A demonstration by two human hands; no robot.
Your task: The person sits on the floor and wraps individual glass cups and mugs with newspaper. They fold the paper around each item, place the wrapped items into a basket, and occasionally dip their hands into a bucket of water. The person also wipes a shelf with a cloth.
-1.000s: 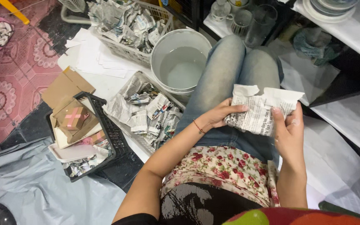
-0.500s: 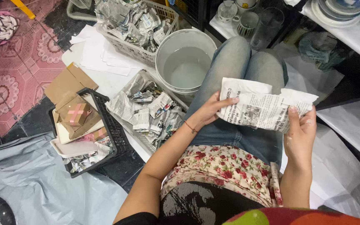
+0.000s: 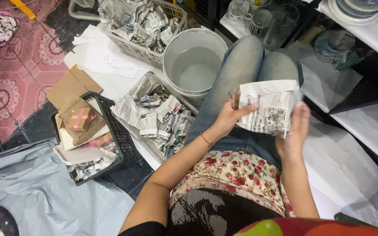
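Over my lap in blue jeans [image 3: 246, 65], both hands hold a sheet of newspaper [image 3: 270, 105] that is folded around something. My left hand [image 3: 226, 118] grips its left edge, thumb on top. A bit of clear glass [image 3: 234, 97] shows just above that thumb; what it belongs to is hidden by the paper. My right hand [image 3: 295, 129] clasps the right side and lower corner of the paper.
A grey bucket [image 3: 171, 52] holding water stands left of my knees. A tray of crumpled newspaper bundles [image 3: 160, 116] lies beside it, a white basket of bundles [image 3: 138, 19] behind. A black crate [image 3: 121, 140] holds cardboard boxes. Glasses and cups [image 3: 276, 19] stand on the shelf ahead.
The newspaper was bunched, then spread wide between my hands; now it is folded in closer and my hands have come nearer together around it.
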